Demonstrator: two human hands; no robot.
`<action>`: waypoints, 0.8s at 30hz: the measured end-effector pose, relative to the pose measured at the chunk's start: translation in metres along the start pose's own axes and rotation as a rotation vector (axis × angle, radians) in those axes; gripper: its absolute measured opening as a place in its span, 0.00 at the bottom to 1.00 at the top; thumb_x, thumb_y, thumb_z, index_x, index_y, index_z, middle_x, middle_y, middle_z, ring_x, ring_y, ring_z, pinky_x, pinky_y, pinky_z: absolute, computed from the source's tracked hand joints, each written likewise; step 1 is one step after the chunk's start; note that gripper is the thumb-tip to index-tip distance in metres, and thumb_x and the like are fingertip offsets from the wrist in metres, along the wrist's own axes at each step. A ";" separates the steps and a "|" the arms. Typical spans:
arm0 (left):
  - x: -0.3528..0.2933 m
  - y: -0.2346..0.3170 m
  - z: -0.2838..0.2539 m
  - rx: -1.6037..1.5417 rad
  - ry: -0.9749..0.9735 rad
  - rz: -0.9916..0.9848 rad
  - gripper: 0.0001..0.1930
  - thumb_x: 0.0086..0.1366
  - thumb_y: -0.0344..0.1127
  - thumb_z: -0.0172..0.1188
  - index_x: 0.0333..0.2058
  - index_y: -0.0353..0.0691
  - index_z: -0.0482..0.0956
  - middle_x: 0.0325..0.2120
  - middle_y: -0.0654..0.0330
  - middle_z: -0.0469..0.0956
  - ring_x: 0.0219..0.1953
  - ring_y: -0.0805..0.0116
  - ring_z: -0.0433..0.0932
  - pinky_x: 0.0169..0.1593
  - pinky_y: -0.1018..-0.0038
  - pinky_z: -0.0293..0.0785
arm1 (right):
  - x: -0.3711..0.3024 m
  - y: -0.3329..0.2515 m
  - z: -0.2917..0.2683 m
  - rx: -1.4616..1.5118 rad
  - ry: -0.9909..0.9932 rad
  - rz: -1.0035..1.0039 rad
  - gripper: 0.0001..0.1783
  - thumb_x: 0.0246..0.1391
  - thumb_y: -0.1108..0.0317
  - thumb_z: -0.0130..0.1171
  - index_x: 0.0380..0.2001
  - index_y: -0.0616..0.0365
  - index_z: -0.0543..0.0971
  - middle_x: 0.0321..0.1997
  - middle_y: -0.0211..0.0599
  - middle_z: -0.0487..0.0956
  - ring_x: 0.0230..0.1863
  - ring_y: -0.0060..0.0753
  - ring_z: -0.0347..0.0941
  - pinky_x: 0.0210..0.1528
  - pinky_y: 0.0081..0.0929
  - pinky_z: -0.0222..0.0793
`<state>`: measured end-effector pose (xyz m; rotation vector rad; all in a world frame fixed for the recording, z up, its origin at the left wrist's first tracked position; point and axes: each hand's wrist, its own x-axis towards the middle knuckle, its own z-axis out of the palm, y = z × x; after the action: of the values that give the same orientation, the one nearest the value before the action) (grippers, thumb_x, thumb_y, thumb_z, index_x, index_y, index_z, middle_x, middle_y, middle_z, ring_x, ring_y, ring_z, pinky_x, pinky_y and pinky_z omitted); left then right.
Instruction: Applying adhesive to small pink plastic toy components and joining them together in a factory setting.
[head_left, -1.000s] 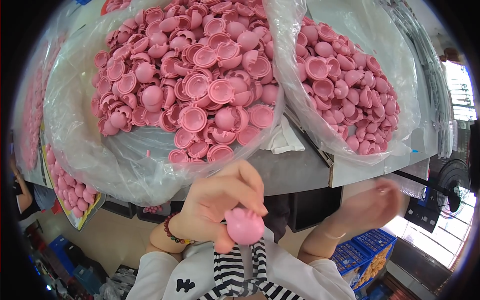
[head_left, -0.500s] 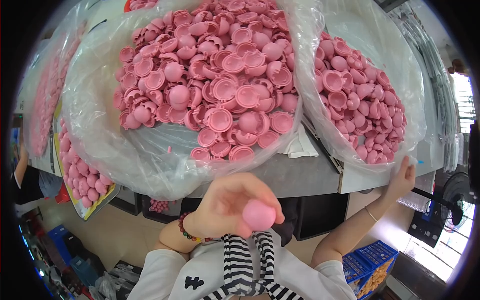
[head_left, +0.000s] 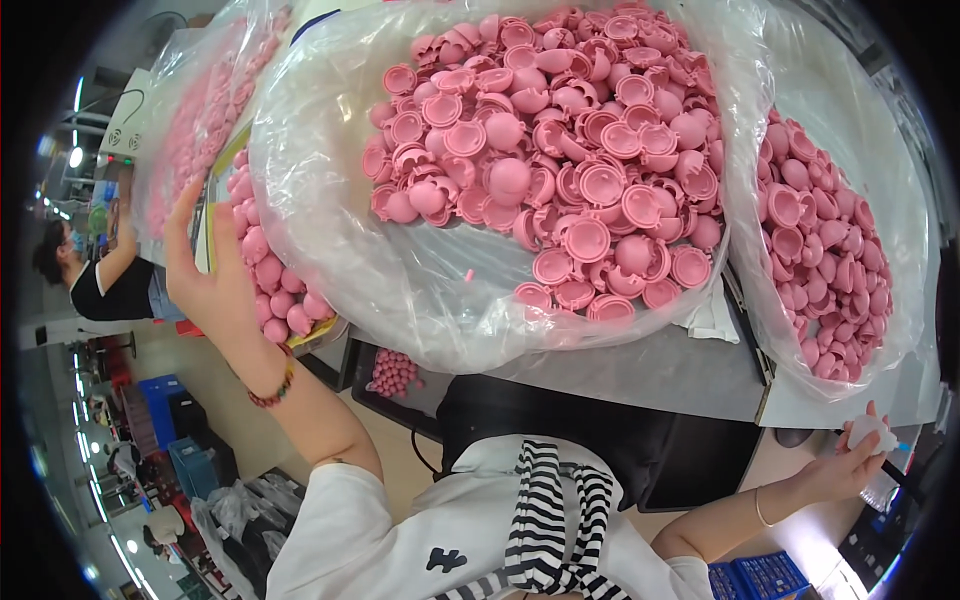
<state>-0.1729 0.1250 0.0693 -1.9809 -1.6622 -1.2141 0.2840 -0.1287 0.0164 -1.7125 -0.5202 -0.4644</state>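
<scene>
the left hand was stretched out to the person's left, with its thumb and fingers spread wide and a clear gap between them. it was nearest to the pink balls, which lay heaped in a tray with a yellow edge; whether any fingertip touched a ball could not be told. a beaded bracelet circled that wrist.

the right hand was low at the far right, just past the front edge of the table. its fingers were drawn in narrow around a small white bottle, whose blue tip stuck out to the right. a thin bangle sat on that wrist.

in front of the person, a large clear bag lay open on the table, holding a big pile of pink half shells, some with the hollow side up and some with the round side up. a small pink peg lay apart from the pile. a second clear bag, on the right, held more half shells. a white cloth lay between the two bags. below the table edge, a dark tray held tiny pink balls. at the far left, another person wore a black top.
</scene>
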 end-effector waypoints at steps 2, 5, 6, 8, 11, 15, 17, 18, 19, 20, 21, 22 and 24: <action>-0.018 0.041 0.005 -0.256 -0.048 -0.066 0.11 0.52 0.26 0.55 0.36 0.34 0.75 0.33 0.58 0.76 0.36 0.69 0.74 0.42 0.76 0.68 | -0.010 -0.007 0.007 0.044 -0.010 0.021 0.19 0.56 0.63 0.45 0.44 0.68 0.68 0.35 0.47 0.76 0.25 0.19 0.69 0.21 0.06 0.57; -0.049 0.087 0.013 -0.358 -0.419 0.277 0.12 0.46 0.24 0.59 0.33 0.36 0.75 0.29 0.58 0.76 0.30 0.65 0.74 0.36 0.73 0.69 | -0.024 -0.012 0.010 0.068 -0.069 0.041 0.22 0.55 0.58 0.46 0.44 0.65 0.69 0.31 0.44 0.77 0.26 0.16 0.68 0.22 0.05 0.59; -0.059 0.098 0.022 -0.468 -0.548 0.370 0.13 0.44 0.24 0.60 0.32 0.37 0.75 0.29 0.58 0.75 0.30 0.62 0.73 0.35 0.72 0.69 | -0.029 -0.015 0.013 0.037 -0.095 -0.006 0.23 0.54 0.56 0.47 0.44 0.65 0.69 0.31 0.43 0.77 0.25 0.15 0.68 0.21 0.05 0.58; -0.067 0.118 0.033 -0.509 -0.723 0.362 0.14 0.41 0.24 0.60 0.32 0.36 0.75 0.29 0.58 0.74 0.32 0.59 0.72 0.36 0.72 0.68 | -0.033 -0.023 0.017 0.014 -0.140 -0.078 0.27 0.52 0.51 0.48 0.43 0.67 0.69 0.29 0.42 0.76 0.22 0.14 0.65 0.17 0.06 0.56; -0.066 0.121 0.037 -0.544 -0.825 0.279 0.14 0.41 0.25 0.61 0.31 0.37 0.75 0.28 0.58 0.73 0.33 0.58 0.71 0.36 0.71 0.68 | -0.037 -0.026 0.014 0.064 -0.157 -0.077 0.29 0.52 0.50 0.48 0.43 0.69 0.68 0.28 0.41 0.76 0.20 0.13 0.63 0.17 0.06 0.54; -0.060 0.119 0.042 -0.483 -0.928 0.379 0.12 0.43 0.26 0.61 0.30 0.38 0.74 0.29 0.59 0.72 0.30 0.60 0.71 0.34 0.71 0.69 | -0.041 -0.016 0.001 0.071 -0.186 -0.059 0.30 0.52 0.49 0.49 0.43 0.70 0.67 0.27 0.41 0.76 0.18 0.13 0.61 0.18 0.07 0.53; -0.061 0.120 0.043 -0.681 -0.783 0.182 0.08 0.45 0.23 0.58 0.28 0.37 0.75 0.26 0.59 0.72 0.27 0.63 0.72 0.32 0.74 0.69 | -0.042 -0.012 -0.009 0.160 -0.273 -0.060 0.26 0.53 0.55 0.49 0.45 0.69 0.66 0.32 0.46 0.76 0.26 0.17 0.67 0.19 0.06 0.55; -0.058 0.121 0.042 -0.685 -0.709 0.153 0.07 0.46 0.20 0.56 0.26 0.35 0.75 0.24 0.58 0.72 0.24 0.67 0.73 0.29 0.77 0.69 | -0.042 -0.011 -0.009 0.152 -0.267 -0.062 0.26 0.53 0.55 0.49 0.45 0.69 0.66 0.32 0.46 0.76 0.26 0.17 0.67 0.19 0.06 0.55; -0.058 0.124 0.042 -0.701 -0.628 0.108 0.07 0.46 0.19 0.57 0.26 0.35 0.75 0.25 0.57 0.72 0.24 0.68 0.72 0.29 0.78 0.69 | -0.044 -0.014 -0.005 0.175 -0.244 -0.057 0.27 0.53 0.54 0.49 0.45 0.70 0.66 0.29 0.44 0.75 0.24 0.18 0.66 0.18 0.07 0.54; -0.060 0.126 0.041 -0.716 -0.548 0.062 0.07 0.45 0.19 0.57 0.26 0.34 0.75 0.25 0.57 0.72 0.24 0.69 0.72 0.28 0.78 0.69 | -0.046 -0.017 -0.002 0.197 -0.222 -0.053 0.29 0.52 0.52 0.49 0.45 0.70 0.65 0.26 0.42 0.74 0.23 0.18 0.64 0.18 0.08 0.52; -0.065 0.123 0.041 -0.817 -0.517 0.032 0.07 0.47 0.17 0.54 0.27 0.32 0.72 0.28 0.53 0.73 0.24 0.71 0.72 0.28 0.80 0.69 | -0.047 -0.018 -0.003 0.189 -0.218 -0.053 0.29 0.52 0.52 0.49 0.45 0.70 0.65 0.26 0.42 0.74 0.23 0.18 0.64 0.18 0.08 0.52; -0.068 0.129 0.032 -1.043 -0.555 -0.135 0.07 0.48 0.17 0.53 0.27 0.32 0.70 0.28 0.51 0.74 0.24 0.71 0.72 0.28 0.80 0.70 | -0.048 -0.019 -0.002 0.275 -0.272 -0.072 0.30 0.53 0.51 0.48 0.45 0.71 0.65 0.22 0.39 0.72 0.20 0.19 0.60 0.18 0.11 0.50; -0.081 0.132 0.016 -1.568 -0.677 -0.382 0.07 0.49 0.18 0.51 0.29 0.32 0.64 0.27 0.48 0.75 0.22 0.74 0.71 0.28 0.81 0.70 | -0.060 -0.033 0.011 0.450 -0.348 -0.047 0.34 0.53 0.49 0.46 0.50 0.70 0.58 0.15 0.33 0.66 0.16 0.20 0.55 0.18 0.16 0.49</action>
<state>-0.0446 0.0423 0.0382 -3.2445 -1.3595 -2.7832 0.2162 -0.1172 0.0070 -1.3487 -0.8479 -0.0654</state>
